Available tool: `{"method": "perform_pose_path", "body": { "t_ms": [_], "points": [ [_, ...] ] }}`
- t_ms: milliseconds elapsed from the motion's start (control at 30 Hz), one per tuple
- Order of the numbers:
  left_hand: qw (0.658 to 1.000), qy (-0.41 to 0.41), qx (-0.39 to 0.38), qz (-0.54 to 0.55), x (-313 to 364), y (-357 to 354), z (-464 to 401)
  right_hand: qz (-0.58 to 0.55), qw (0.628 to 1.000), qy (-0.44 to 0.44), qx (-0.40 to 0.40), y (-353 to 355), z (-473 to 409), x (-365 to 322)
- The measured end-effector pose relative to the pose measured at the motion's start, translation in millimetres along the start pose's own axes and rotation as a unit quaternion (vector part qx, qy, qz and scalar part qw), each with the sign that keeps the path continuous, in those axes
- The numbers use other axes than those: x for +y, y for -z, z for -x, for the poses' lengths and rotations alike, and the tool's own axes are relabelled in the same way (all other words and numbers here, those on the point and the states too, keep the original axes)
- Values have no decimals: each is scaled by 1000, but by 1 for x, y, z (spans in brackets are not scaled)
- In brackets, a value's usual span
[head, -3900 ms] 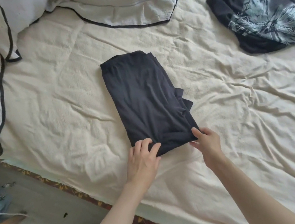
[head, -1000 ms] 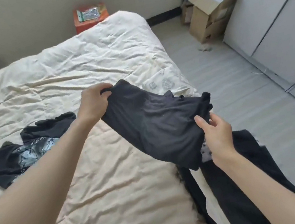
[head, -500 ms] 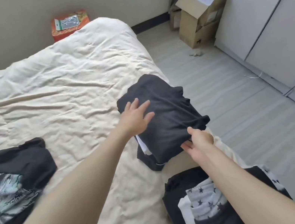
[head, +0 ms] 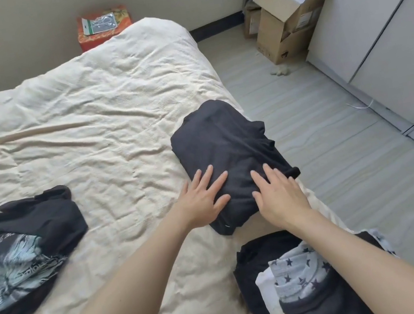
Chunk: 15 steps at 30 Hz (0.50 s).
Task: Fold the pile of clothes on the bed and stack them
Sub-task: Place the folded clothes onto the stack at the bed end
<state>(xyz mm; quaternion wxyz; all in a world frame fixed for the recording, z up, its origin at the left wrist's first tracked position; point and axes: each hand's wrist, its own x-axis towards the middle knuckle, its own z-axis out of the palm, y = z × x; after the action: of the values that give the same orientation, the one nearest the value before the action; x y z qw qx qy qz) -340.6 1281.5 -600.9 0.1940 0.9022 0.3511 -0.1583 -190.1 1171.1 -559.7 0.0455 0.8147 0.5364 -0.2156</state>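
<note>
A folded black garment (head: 222, 143) lies on top of a small stack near the bed's right edge. My left hand (head: 202, 199) rests flat on its near left part, fingers spread. My right hand (head: 278, 194) lies flat on its near right part, also with fingers apart. Neither hand grips the cloth. An unfolded black T-shirt with a pale blue print (head: 16, 259) lies crumpled at the left of the bed. A second pile of dark clothes with a grey star-patterned piece (head: 298, 276) sits at the near right, partly hidden by my right forearm.
The cream bedspread (head: 89, 122) is wrinkled. An orange box (head: 104, 27) stands behind the bed by the wall. An open cardboard box (head: 284, 18) sits on the floor at the far right, next to white wardrobe doors (head: 384, 23).
I carried the folded black garment from the middle of the bed to its right edge and set it on the stack. Both hands have let go and now lie flat on it.
</note>
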Motion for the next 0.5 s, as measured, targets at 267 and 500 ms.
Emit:
{"method": "perform_pose_path", "body": {
  "t_ms": [267,500],
  "points": [
    [994,63,-1,88,-37,-50,101,61,980,186,37,-23,40,-81],
    [928,342,-77,127,-137,-171,268,82,951,274,-117,-118,79,-167]
  ]
}}
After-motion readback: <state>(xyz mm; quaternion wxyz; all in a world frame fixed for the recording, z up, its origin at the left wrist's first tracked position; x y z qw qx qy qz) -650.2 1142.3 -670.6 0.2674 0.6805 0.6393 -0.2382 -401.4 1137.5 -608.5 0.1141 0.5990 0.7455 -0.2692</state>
